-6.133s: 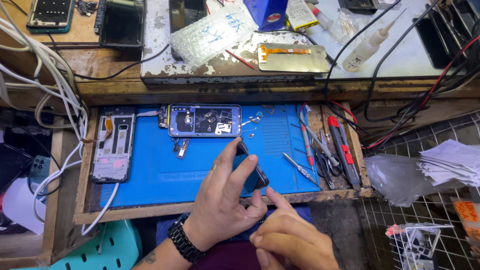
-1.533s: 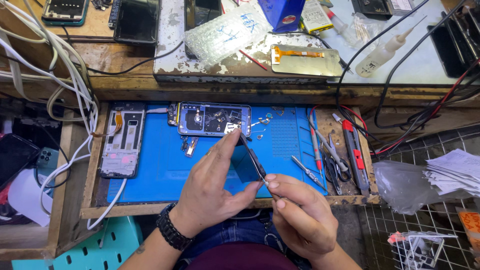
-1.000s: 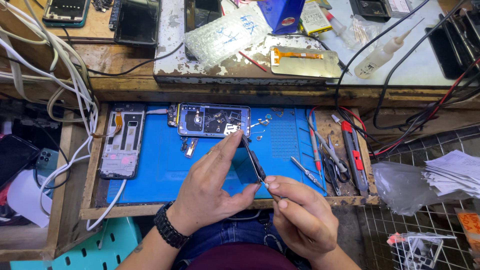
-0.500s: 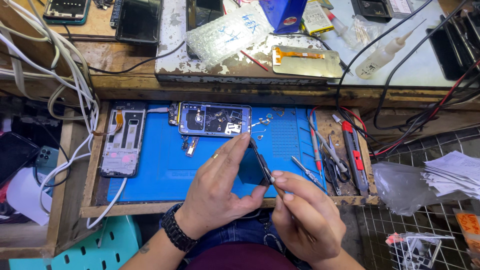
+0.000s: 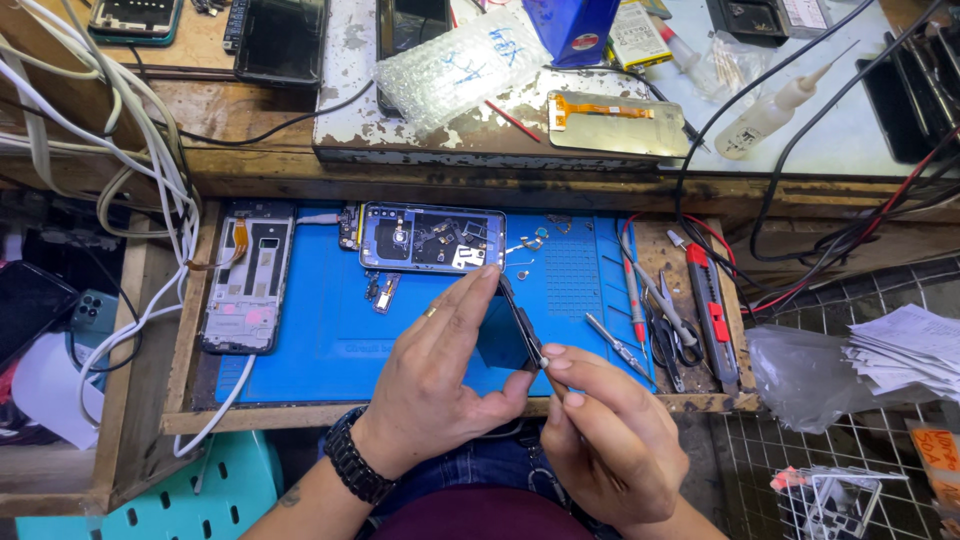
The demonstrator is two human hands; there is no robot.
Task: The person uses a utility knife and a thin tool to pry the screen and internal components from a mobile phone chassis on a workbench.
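Left hand point(image 5: 440, 385) gripped a thin dark phone part point(image 5: 520, 325) edge-on over the blue mat point(image 5: 330, 340); right hand point(image 5: 610, 440) pinched a small tool against its lower end. Surface: wooden tray point(image 5: 150, 350) under a cluttered bench. Around: opened phone point(image 5: 432, 238) and white frame point(image 5: 246, 275) on the mat; cutter point(image 5: 710, 305), scissors point(image 5: 670, 335) at right. Part: flat, black, tilted upright.

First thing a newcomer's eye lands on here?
The two hands at bottom centre: the left hand holds a thin dark phone part on edge, the right hand pinches at its lower end. Behind them, an opened phone lies on the blue mat.
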